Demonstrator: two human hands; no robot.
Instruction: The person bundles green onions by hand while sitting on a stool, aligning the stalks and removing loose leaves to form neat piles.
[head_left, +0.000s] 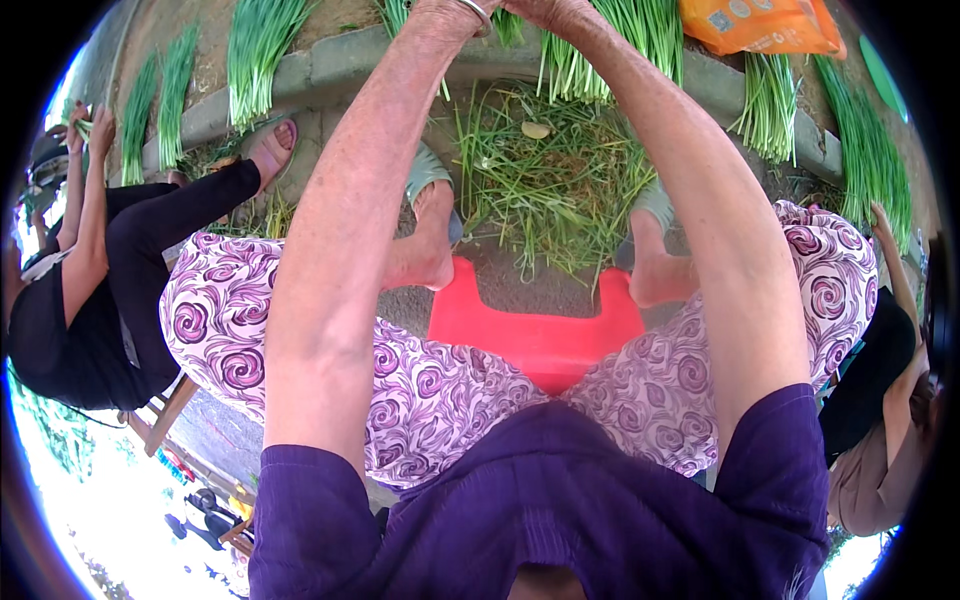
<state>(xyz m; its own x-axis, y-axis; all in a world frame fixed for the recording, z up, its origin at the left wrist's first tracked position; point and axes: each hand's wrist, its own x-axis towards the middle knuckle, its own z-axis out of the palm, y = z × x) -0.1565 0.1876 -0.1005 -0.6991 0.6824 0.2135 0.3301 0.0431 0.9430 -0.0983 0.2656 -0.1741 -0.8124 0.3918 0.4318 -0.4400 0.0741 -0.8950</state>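
Both my arms reach forward to the top edge, where the hands are mostly cut off. My left hand (490, 4), just past a bracelet (480, 16) at the wrist, and my right hand (545, 8) are close together. Their fingers lie outside the picture, so whether they hold anything is hidden. Nearest them is a bundle of long green chives (580, 75) with pale ends, laid over the kerb to the right. A small green bunch (509, 30) shows just below the hands. Between my feet, a heap of loose green and yellowed trimmings (545, 175) covers the ground.
More chive bundles (260, 60) line the stone kerb (345, 65) on both sides. An orange plastic bag (765, 28) lies at the upper right. A red plastic stool (540, 340) is beneath me. One person (70, 340) sits at left, another (880, 460) at right.
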